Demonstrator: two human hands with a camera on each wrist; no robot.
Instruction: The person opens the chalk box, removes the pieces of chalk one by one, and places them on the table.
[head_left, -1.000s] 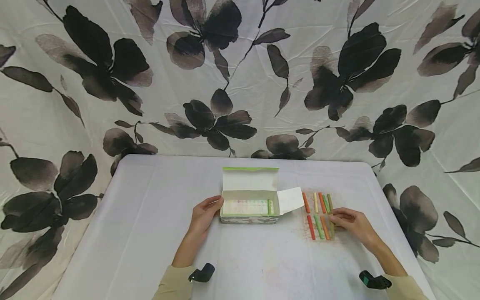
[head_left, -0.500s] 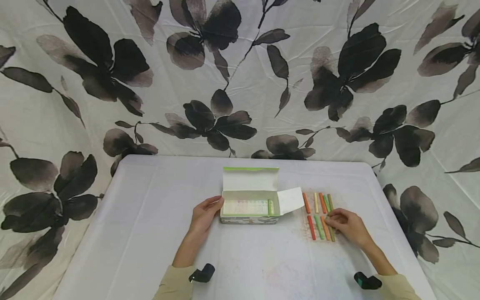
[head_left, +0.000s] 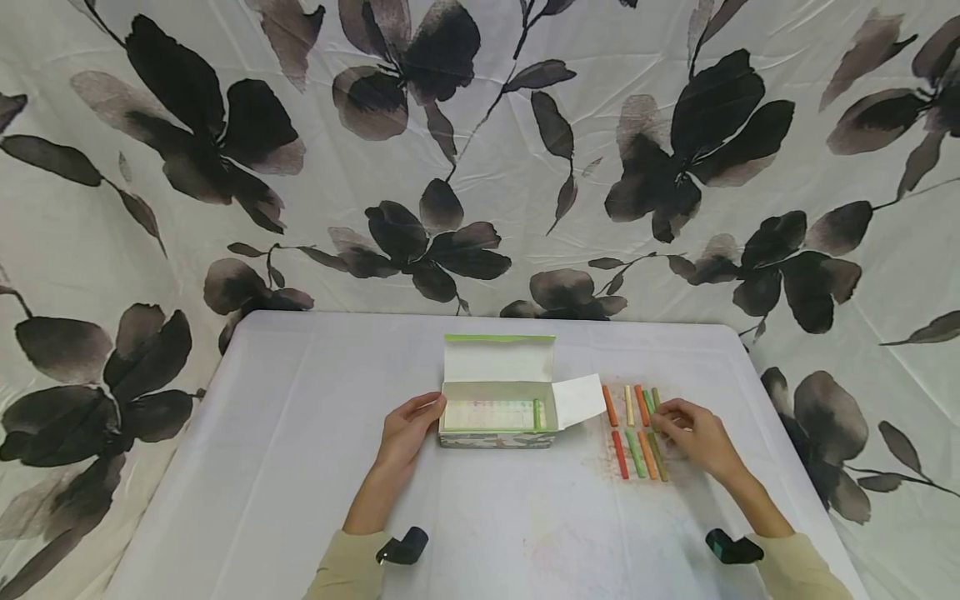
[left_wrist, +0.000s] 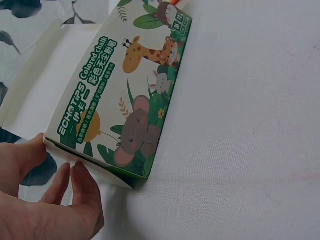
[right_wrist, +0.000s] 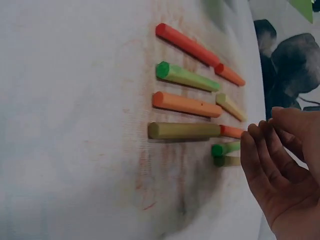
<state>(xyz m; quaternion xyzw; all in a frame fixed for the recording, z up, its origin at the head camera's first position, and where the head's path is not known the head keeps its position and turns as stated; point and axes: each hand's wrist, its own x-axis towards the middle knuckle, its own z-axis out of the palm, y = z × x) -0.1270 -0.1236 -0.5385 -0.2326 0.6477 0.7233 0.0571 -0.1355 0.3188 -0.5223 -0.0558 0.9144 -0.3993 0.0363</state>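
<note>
Chalk sticks (head_left: 634, 429) near table's right edge; right hand (head_left: 693, 432) hovers loose-fingered, should pinch one stick mid-length; left hand (head_left: 408, 428) flat-fingered braces box (head_left: 498, 412).

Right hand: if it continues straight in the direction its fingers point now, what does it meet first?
Probably the far-row chalk sticks beside the fingertips of the right hand; contact is unclear.
</note>
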